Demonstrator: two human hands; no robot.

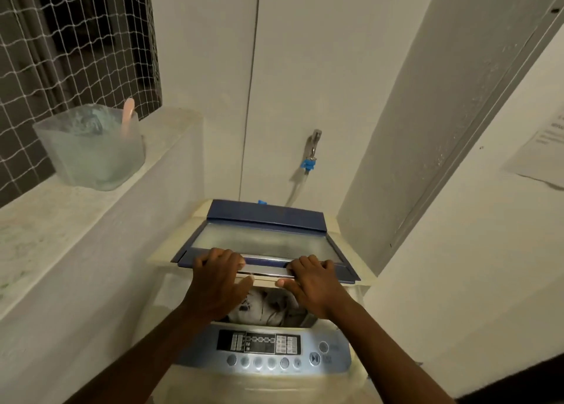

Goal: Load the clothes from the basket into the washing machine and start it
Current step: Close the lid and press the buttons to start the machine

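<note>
Both hands grip the front handle bar of the washing machine's folding lid [268,245], the left hand [220,277] and right hand [309,281] each curled over its edge, with pale clothes [270,307] already lying in the drum below; loading looks done, so the lid likely needs lowering flat before the start button [314,358] on the control panel [259,342] is pressed. A detergent tub [91,156] sits well apart on the ledge [76,208], the tap [314,147] behind; nothing blocks the lid

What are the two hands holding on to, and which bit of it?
Both hands grip the washing machine lid by its front edge: the left hand near the left end of the silver handle strip, the right hand near the right end.
</note>
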